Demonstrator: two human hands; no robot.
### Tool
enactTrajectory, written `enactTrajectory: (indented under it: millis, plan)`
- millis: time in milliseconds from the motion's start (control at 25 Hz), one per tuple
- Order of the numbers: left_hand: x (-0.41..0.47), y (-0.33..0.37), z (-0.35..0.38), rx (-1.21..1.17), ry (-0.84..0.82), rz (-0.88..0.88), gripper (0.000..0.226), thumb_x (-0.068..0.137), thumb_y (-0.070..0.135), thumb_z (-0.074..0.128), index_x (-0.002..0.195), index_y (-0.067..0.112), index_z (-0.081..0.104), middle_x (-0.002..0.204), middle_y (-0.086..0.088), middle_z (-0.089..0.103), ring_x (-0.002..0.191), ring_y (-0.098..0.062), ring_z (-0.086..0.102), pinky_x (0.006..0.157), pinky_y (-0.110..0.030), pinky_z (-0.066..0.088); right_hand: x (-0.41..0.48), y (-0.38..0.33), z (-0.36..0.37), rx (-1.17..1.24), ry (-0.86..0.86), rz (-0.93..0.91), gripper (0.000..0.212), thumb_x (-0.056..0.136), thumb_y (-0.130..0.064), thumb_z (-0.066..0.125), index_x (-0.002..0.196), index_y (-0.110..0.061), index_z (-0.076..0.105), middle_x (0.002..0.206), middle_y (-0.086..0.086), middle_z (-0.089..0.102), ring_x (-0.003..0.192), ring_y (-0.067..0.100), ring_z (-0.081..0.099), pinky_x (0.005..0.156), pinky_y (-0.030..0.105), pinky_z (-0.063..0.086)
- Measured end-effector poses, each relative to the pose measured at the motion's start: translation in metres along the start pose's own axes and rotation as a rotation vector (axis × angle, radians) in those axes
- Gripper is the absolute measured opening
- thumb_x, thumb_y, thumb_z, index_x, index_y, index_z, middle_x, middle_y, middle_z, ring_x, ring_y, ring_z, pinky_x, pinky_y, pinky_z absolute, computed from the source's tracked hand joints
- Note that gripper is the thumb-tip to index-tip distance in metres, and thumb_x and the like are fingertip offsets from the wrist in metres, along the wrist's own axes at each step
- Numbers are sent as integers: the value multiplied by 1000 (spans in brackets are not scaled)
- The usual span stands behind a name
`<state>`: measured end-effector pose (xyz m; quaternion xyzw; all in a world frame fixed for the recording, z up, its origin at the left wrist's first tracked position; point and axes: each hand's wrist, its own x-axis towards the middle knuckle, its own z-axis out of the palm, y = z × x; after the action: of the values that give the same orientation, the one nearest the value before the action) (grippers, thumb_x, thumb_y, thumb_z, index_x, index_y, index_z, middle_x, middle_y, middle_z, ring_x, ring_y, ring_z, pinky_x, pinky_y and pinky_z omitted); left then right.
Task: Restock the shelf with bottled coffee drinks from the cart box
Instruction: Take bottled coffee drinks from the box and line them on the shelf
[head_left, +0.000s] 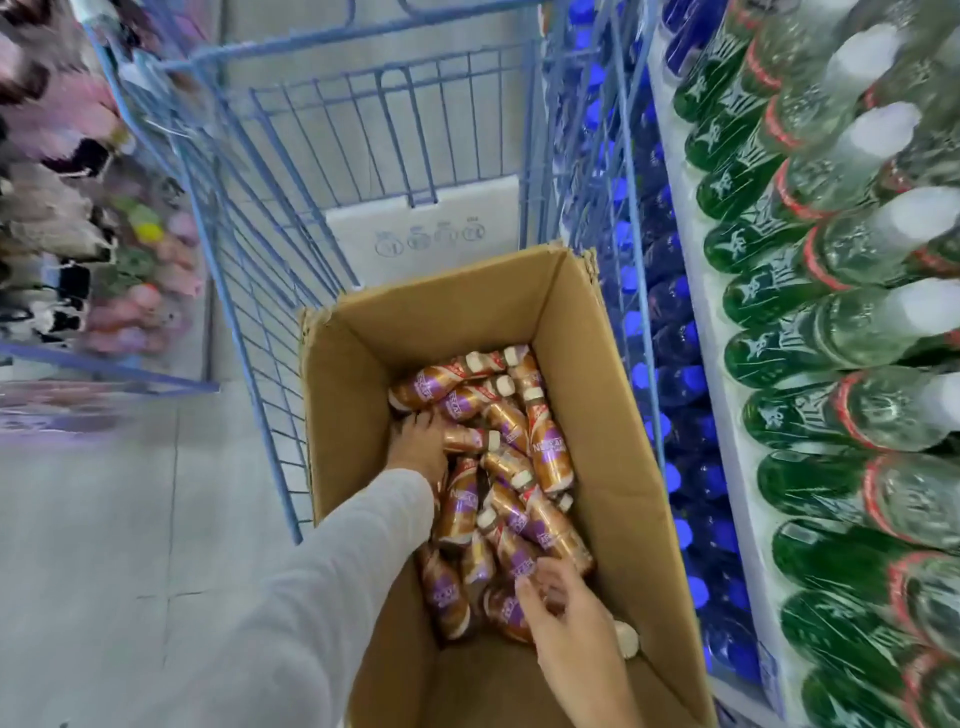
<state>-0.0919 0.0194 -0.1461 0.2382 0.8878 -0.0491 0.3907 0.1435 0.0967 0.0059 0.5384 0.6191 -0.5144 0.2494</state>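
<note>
An open cardboard box (613, 415) sits in a blue wire cart (291, 171). Several brown-and-purple coffee bottles (545, 447) with cream caps lie jumbled on its bottom. My left hand (418, 447), in a grey sleeve, reaches deep into the box at its left wall, and its fingers curl over a bottle (465, 439) lying crosswise. My right hand (563, 610) is at the near end of the pile. It grips a bottle whose cream cap (626, 636) sticks out past my palm.
A shelf on the right carries rows of green-labelled clear bottles (831, 322), with blue bottles (670, 332) lower down beside the cart. A white carton (431, 234) stands in the cart behind the box. Blurred goods (78, 234) line the left aisle side, with grey floor (104, 519) between.
</note>
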Motion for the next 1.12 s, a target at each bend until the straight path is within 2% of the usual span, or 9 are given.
enactTrajectory:
  millis: [120, 240, 320, 440, 520, 640, 760, 920, 1120]
  plan:
    - [15, -3, 9, 184, 4, -13, 67, 92, 25, 58, 151, 13, 28, 154, -10, 35, 145, -30, 28, 121, -51, 22, 6, -7, 8, -22, -7, 12, 39, 94, -48, 62, 130, -34, 56, 125, -16, 61, 117, 6, 56, 106, 29, 45]
    - [1, 7, -4, 319, 2, -26, 58, 98, 28, 52, 149, 12, 29, 151, -14, 38, 142, -31, 31, 115, -50, 33, 11, -17, 10, -67, -23, 10, 41, 95, -48, 60, 133, -34, 53, 128, -15, 61, 120, 6, 55, 106, 29, 45]
    - [-20, 16, -6, 265, 10, -80, 59, 101, 35, 46, 150, 8, 27, 150, -15, 39, 139, -31, 36, 110, -46, 40, 17, -21, 11, -78, -41, 0, 41, 96, -48, 58, 134, -33, 53, 129, -15, 61, 121, 8, 56, 102, 27, 46]
    - [-73, 21, -13, -249, 22, -229, 61, 98, 48, 50, 140, 5, 40, 136, -15, 54, 122, -28, 54, 99, -38, 46, 34, -27, 17, -100, -68, 6, 43, 98, -46, 55, 138, -30, 51, 132, -9, 60, 124, 13, 55, 93, 26, 43]
    - [-121, 22, -27, -788, -4, -370, 54, 95, 50, 57, 130, 9, 50, 122, -9, 64, 108, -25, 62, 90, -36, 50, 53, -34, 28, -80, -82, 25, 48, 98, -46, 55, 142, -28, 49, 137, -5, 58, 128, 19, 53, 97, 31, 42]
    - [-190, 26, -48, -1199, -2, -464, 46, 94, 53, 59, 126, 22, 51, 114, 3, 66, 100, -14, 64, 79, -29, 51, 97, -46, 51, -52, -90, 35, 48, 94, -42, 57, 138, -23, 52, 135, 0, 59, 128, 26, 53, 107, 38, 41]
    - [-225, 25, -53, -1406, 63, -567, 39, 91, 56, 57, 121, 32, 50, 109, 11, 63, 100, -10, 62, 92, -34, 50, 136, -52, 88, -156, -85, 56, 64, 87, -50, 58, 140, -14, 49, 144, 11, 53, 133, 33, 48, 113, 47, 37]
    - [-240, 16, -54, -1538, 57, -655, 40, 86, 55, 58, 118, 32, 55, 111, 4, 65, 104, -17, 63, 102, -45, 51, 161, -58, 120, -367, -21, 51, 69, 92, -50, 53, 144, -7, 42, 151, 16, 42, 141, 35, 33, 117, 47, 27]
    - [-251, 15, -64, -1562, 54, -628, 15, 94, 45, 57, 102, 33, 54, 111, 4, 62, 102, -20, 62, 95, -44, 55, 155, -54, 107, -97, -10, 72, 69, 70, -51, 77, 124, -11, 62, 133, 14, 56, 120, 35, 53, 108, 48, 42]
